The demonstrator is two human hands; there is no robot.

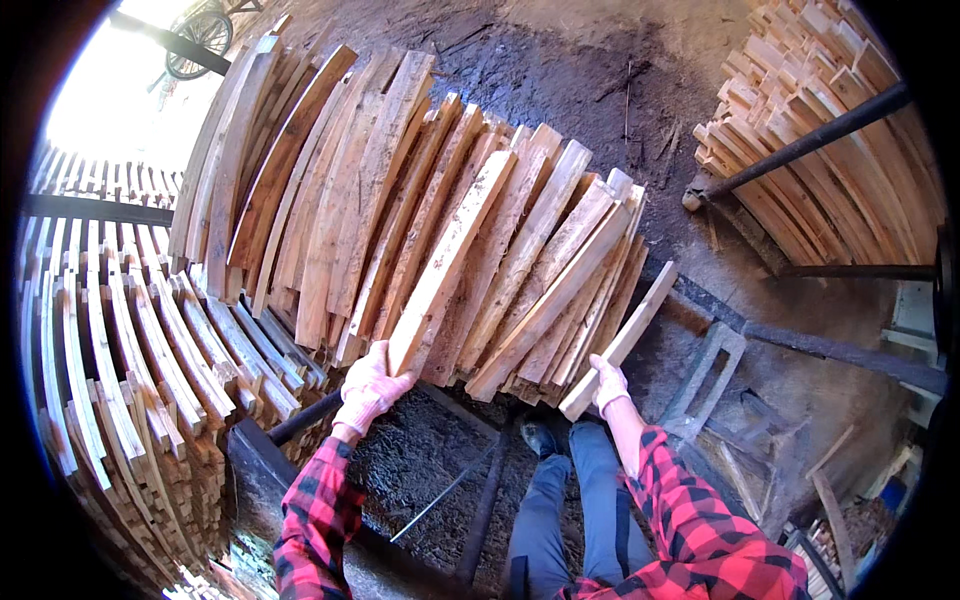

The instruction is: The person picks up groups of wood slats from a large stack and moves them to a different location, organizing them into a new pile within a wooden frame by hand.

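A wide pile of rough-sawn wooden battens (345,200) lies in front of me, their near ends pointing my way. My left hand (372,388), in a pale pinkish glove, is closed round the near end of a light batten (455,255) on top of this pile. At the pile's right edge, my right hand (607,384), gloved the same way, grips a narrower wooden strip (630,335) by its lower part. The strip slants up to the right, beyond the pile's side. Fingers of both hands are partly hidden behind the wood.
Stacked strips (110,370) fill the left side beside a dark metal bar (100,208). Another wood stack (820,150) stands far right behind a metal rail (810,140). A grey metal frame (705,380) is right of my legs. A wheel (200,45) shows far left.
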